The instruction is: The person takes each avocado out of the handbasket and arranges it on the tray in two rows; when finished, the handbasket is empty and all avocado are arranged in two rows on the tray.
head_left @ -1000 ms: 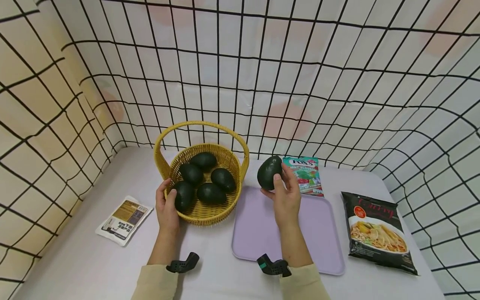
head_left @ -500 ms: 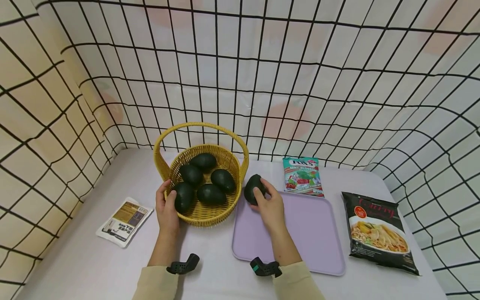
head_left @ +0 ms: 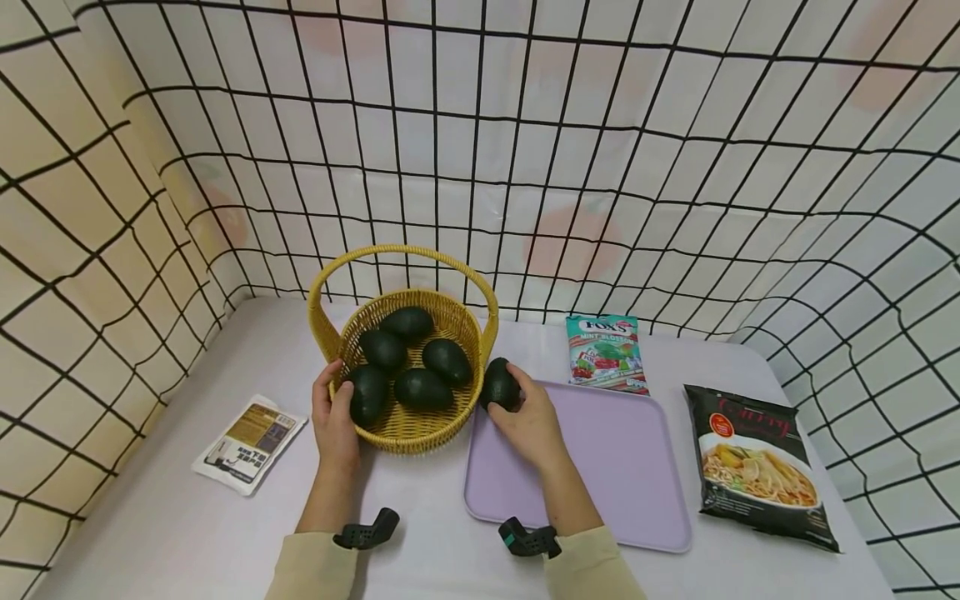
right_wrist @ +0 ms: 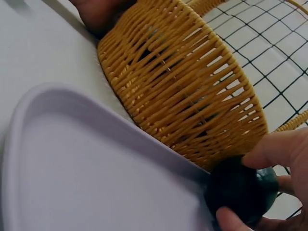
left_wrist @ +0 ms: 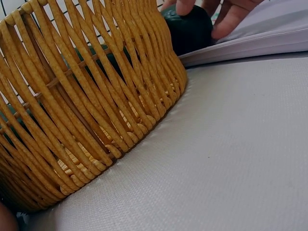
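Note:
My left hand (head_left: 335,421) grips the left rim of a yellow wicker basket (head_left: 420,443) with a tall arched handle. Several dark green avocados (head_left: 423,389) lie inside it. With fingers and thumb, my right hand (head_left: 532,421) holds another avocado (head_left: 500,383) low at the far left corner of a lilac tray (head_left: 600,475), right beside the basket's outer wall. In the right wrist view this avocado (right_wrist: 238,192) sits against the tray's edge, close to the woven wall (right_wrist: 192,91). The left wrist view shows it (left_wrist: 188,30) just past the basket's side.
A teal candy bag (head_left: 606,354) lies behind the tray, and a black noodle packet (head_left: 757,467) is to its right. Left of the basket there is a white and brown pouch (head_left: 250,443). Black wire mesh (head_left: 480,150) stands around the back and sides of the table.
My right hand has carried the avocado left and down, from beside the candy bag to the tray's corner next to the basket. My left hand has stayed on the rim.

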`<state>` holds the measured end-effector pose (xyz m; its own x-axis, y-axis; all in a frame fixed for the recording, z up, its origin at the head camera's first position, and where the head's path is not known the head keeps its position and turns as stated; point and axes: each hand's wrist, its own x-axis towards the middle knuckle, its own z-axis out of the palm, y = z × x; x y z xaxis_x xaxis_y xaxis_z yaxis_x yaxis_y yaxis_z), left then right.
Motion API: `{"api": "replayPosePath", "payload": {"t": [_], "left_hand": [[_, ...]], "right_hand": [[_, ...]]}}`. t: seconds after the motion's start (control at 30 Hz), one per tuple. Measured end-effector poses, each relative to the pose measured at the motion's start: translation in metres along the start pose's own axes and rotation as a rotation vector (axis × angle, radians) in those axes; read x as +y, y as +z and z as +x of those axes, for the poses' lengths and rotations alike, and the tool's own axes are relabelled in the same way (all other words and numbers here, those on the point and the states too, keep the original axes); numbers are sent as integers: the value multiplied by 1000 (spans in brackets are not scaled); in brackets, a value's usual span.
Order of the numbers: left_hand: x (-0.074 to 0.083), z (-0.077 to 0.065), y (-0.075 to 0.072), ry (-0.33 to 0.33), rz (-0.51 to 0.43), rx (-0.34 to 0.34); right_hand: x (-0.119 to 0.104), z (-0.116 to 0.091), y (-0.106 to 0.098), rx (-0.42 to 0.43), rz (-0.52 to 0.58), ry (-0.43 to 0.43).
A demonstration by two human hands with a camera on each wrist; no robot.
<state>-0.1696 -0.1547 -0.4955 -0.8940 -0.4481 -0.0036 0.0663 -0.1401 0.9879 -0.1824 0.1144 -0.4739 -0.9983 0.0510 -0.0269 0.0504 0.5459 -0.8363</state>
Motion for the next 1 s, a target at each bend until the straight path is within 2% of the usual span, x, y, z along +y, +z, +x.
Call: {"api": "replayPosePath", "payload": {"t": [0.17,0.57,0.83,0.9,1.0], "left_hand": [[1,0,0,10,-6,9],[1,1,0,1,-21,1],[2,-1,0,7,-30,11],[2,-2,0,3,-23,2],[2,-1,0,2,-17,-9]], "right_hand": [[-1,0,-4,-37,-33,-4],[3,2,-5,-18,-17,-40],[2,0,-14,-16,-29,-4],[-2,-2,-18,1,-27,-20],[-12,-6,-24,49,7,-96]]}}
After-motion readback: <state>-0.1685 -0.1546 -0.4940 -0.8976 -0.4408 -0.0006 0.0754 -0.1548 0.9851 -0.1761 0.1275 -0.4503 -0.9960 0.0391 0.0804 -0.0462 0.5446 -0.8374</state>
